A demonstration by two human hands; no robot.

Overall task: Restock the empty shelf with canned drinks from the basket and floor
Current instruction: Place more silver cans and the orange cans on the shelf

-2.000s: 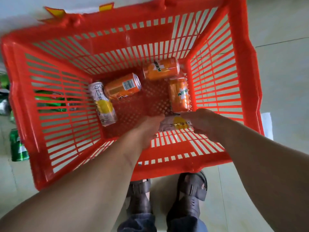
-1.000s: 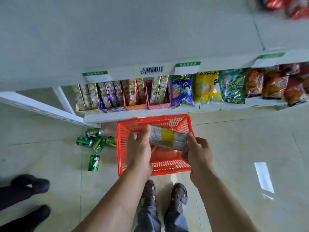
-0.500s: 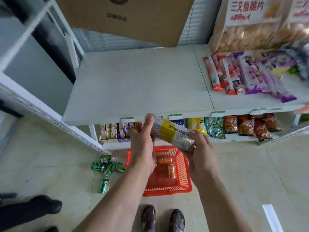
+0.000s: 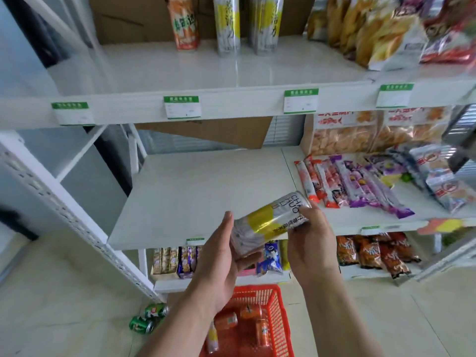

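A tall silver and yellow can (image 4: 268,222) lies tilted between both hands, in front of the bare middle shelf (image 4: 201,191). My left hand (image 4: 219,258) cups its lower end and my right hand (image 4: 309,240) grips its upper end. Below, the red basket (image 4: 283,318) on the floor holds three orange cans (image 4: 248,311) and one more silver and yellow can (image 4: 212,340). Green cans (image 4: 146,319) lie on the floor left of the basket. On the top shelf (image 4: 180,70) stand an orange can (image 4: 183,21) and two silver and yellow cans (image 4: 228,24).
Snack packets (image 4: 360,184) fill the right half of the middle shelf. Chip bags (image 4: 373,29) crowd the top shelf's right side. A cardboard box (image 4: 206,132) sits behind the shelves. A white upright frame (image 4: 67,215) runs down the left. Snack boxes (image 4: 175,261) line the lowest shelf.
My view rose from the basket to the shelves. Both hands lifted the silver and yellow can out of the basket up to the middle shelf's height, and the can's tilt has reversed.
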